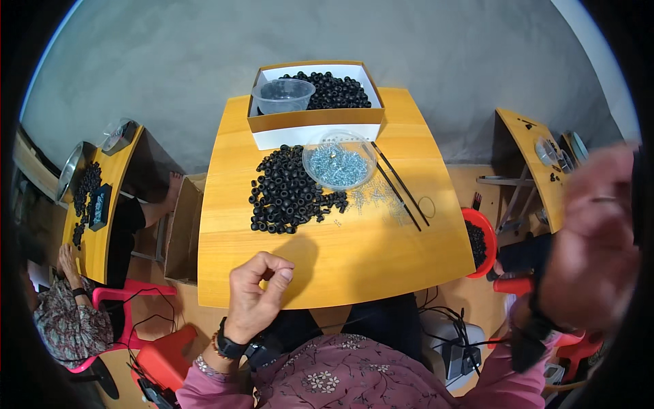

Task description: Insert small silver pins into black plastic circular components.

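Head view: the left hand [255, 294] has its grip pressed thumb to forefinger, contents unclear; the raised right hand [598, 252] is too blurred to tell. A light pinch suits the black beads [283, 185] heaped ahead on the table [381, 273].

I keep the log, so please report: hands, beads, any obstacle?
Left hand pinched, grip content unclear. Right hand raised, blurred. Black beads heaped on table. Possible obstacle: sticks beside nearer bowl.

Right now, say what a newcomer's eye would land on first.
Probably the heap of black beads on the yellow table, with a clear bowl of pale beads at its right. Behind them sits a box holding more black beads. The raised right hand looms blurred at the picture's right.
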